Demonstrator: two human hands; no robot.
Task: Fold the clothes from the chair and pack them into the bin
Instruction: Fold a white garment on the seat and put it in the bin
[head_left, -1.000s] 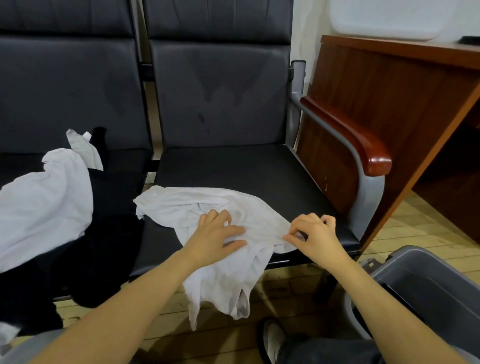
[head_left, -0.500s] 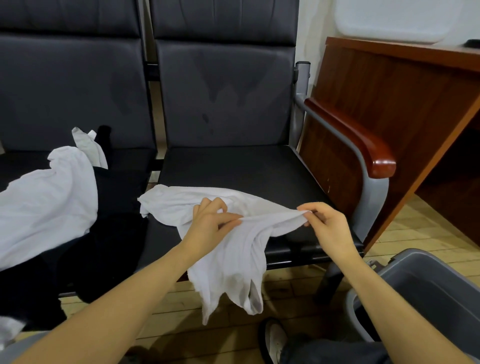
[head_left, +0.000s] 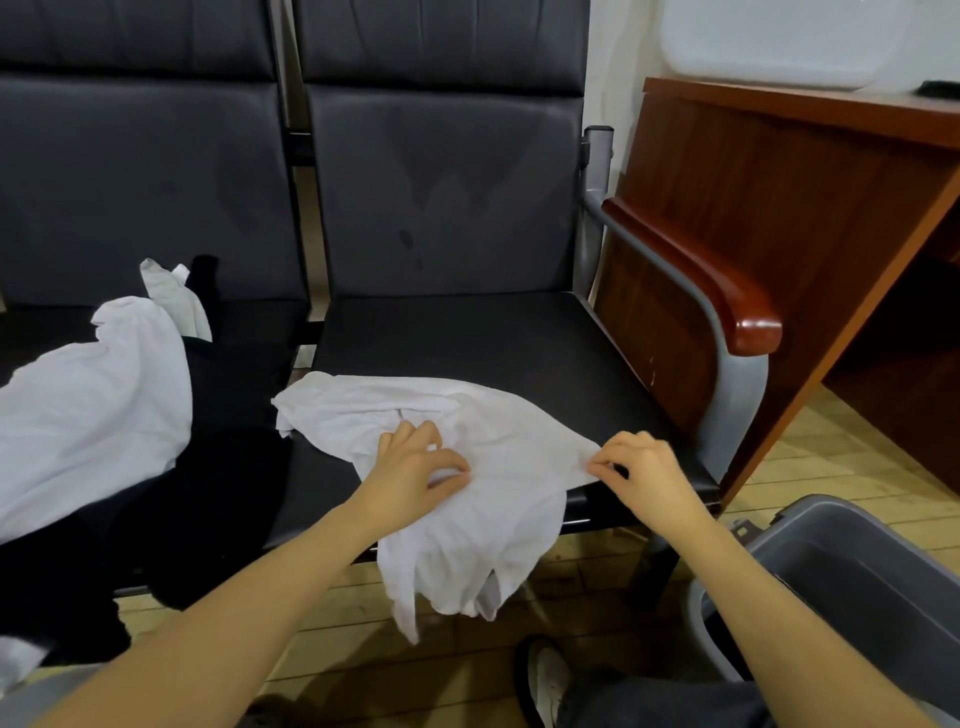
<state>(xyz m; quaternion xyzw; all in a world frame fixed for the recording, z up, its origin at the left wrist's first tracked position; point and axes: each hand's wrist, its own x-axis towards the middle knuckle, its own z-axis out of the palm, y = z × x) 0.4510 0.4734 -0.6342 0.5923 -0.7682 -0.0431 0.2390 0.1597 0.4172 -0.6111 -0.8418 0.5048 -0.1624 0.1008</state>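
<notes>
A crumpled white garment (head_left: 498, 447) lies on the front of the right dark chair seat (head_left: 467, 338), with part of it hanging over the front edge toward the floor. My left hand (head_left: 415, 470) pinches the cloth near its middle. My right hand (head_left: 641, 467) pinches the garment's right corner at the seat's front edge. A grey plastic bin (head_left: 852, 577) stands on the floor at the lower right, its inside mostly out of view.
On the left seat lie another white garment (head_left: 88, 415) and black clothing (head_left: 218, 493). A wooden-capped armrest (head_left: 717, 291) bounds the right chair, with a wooden desk (head_left: 779, 171) beyond it. My shoe (head_left: 543, 680) rests on the wood floor.
The cloth edge that both hands had lifted and stretched half a second ago now lies back down on the seat; both hands have lowered with it.
</notes>
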